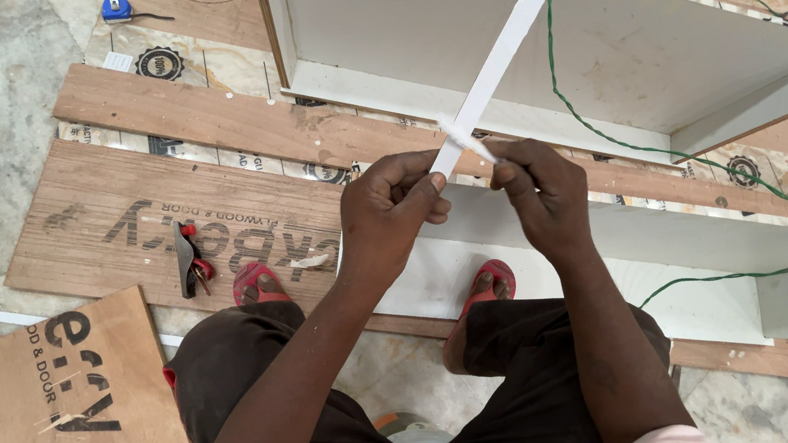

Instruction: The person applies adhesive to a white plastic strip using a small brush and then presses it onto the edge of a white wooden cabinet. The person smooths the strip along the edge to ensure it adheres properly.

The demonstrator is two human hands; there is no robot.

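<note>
Both forearms extended forward, bare. Left hand (390, 202) fingers curled, pinching closed. Right hand (535, 189) close beside it, fingers bent, thumb and forefinger pressed together.

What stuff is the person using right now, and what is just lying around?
In use: white strip, held by left hand and right hand.

Lying about: blue tape measure, hand plane, green cable, plywood boards, white shelf panel.
</note>
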